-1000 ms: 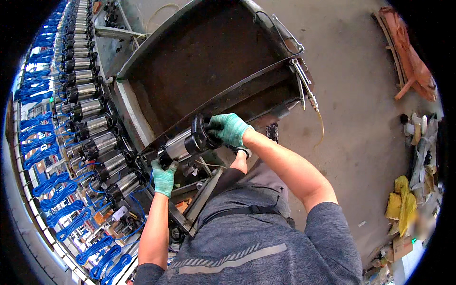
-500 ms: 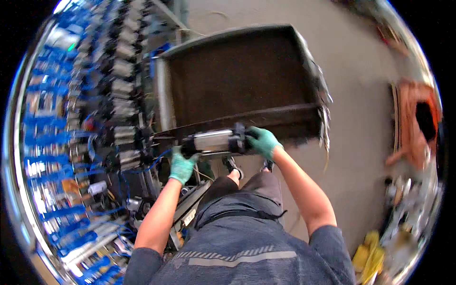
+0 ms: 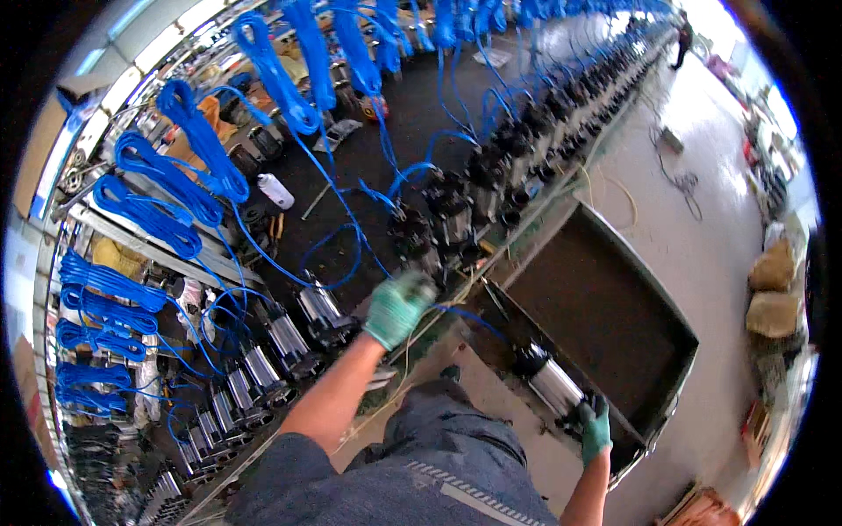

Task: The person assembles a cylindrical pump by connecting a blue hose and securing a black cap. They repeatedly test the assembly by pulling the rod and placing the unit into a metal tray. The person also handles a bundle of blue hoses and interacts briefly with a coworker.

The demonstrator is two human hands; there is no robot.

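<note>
A silver cylindrical pump (image 3: 554, 384) with black ends lies slantwise on the near ledge of a dark metal bin. My right hand (image 3: 595, 428), in a green glove, is closed round its near black end. A blue cable (image 3: 474, 317) runs from the pump's other end toward the bench. My left hand (image 3: 396, 311), also gloved in green, is over the bench edge beside a standing black-and-silver pump (image 3: 417, 238). Motion smears its fingertips, so whether they hold anything is unclear.
The dark bin (image 3: 680, 307) stands against the bench, its rim raised. Rows of similar pumps (image 3: 285, 337) line the bench edge, with coiled blue cables (image 3: 206, 140) hanging beyond. A white bottle (image 3: 275, 191) lies on the bench. Sacks (image 3: 774, 289) sit far right; a person (image 3: 682, 42) stands far off.
My view has swung toward the bench. My left hand has left the pump's end and moved to the bench edge. The right hand remains on the pump, which now rests on the bin's ledge.
</note>
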